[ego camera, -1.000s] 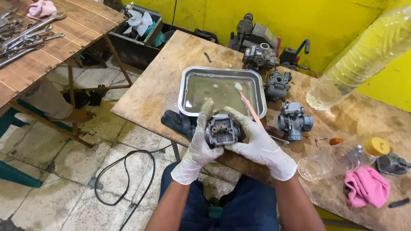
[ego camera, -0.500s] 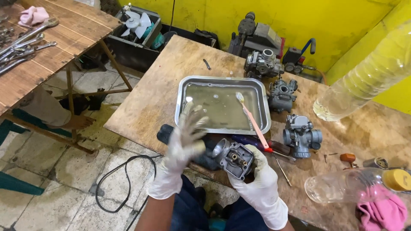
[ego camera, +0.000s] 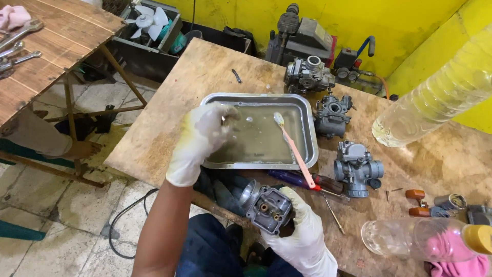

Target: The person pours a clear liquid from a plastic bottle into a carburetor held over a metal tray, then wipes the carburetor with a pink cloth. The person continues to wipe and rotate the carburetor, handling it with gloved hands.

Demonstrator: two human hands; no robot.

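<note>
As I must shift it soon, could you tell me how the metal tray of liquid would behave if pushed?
The metal tray looks shallow and holds liquid, so it would probably slosh. The pink toothbrush leaning over its rim may slide off.

Left hand [ego camera: 205,136] moved over the tray [ego camera: 307,136].

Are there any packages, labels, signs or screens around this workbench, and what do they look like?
No signs, screens or printed labels show.
Large clear plastic bottle: lying tilted at the table's right, holding yellowish liquid, unlabelled.
Small clear plastic bottle with yellow cap: lying on its side at the lower right, beside a pink cloth, unlabelled.
</note>
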